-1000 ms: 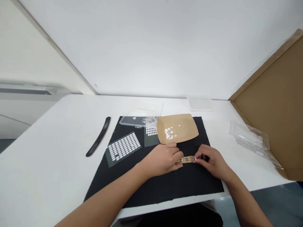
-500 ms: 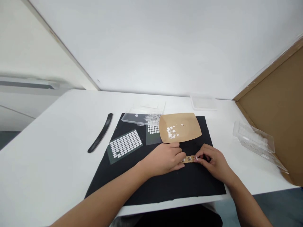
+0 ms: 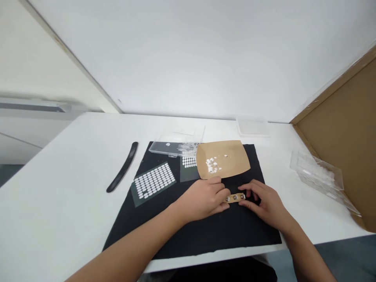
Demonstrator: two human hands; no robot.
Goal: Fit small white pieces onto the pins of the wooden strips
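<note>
Three shiny bits (image 3: 235,197) on tan strip (image 3: 231,199); left hand (image 3: 204,199) pinching left end, right hand (image 3: 266,199) fingers apart around right end. Careless bump could skew strip imo.

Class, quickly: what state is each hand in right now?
Left hand: closed, holding the left end of the tan strip.
Right hand: open, at the strip's right end; whether it touches cannot be told.

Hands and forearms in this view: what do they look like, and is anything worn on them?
Human, not mechanical: the left hand and right hand are gloveless, with five-fingered shapes. The visible forearms show no sleeves, cables or watch.
</note>
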